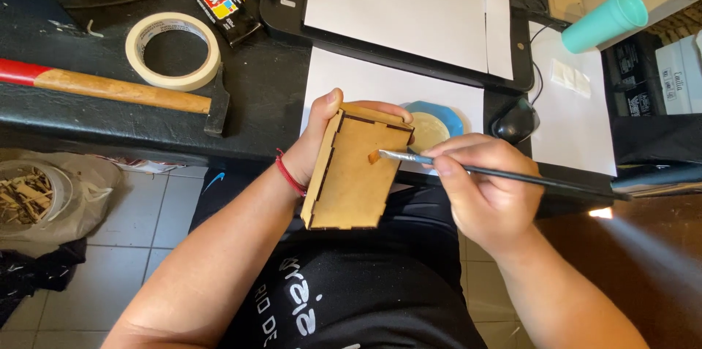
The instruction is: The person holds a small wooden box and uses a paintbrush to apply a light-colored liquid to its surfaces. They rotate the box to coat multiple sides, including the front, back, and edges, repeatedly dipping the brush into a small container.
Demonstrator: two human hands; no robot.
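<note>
A single head-worn camera looks steeply down from above the person's chest, close to both hands. The black table [263,100] fills the far half; tiled floor [139,225] shows near left.

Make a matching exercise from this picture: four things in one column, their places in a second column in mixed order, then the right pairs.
Things:
1. wooden box
2. paintbrush
3. roll of tape
4. teal cup

Places:
A. lying on its side at the far right of the desk
B. in the left hand
C. flat on the desk above the hammer
D. in the right hand

Pairs: 1-B, 2-D, 3-C, 4-A
</note>
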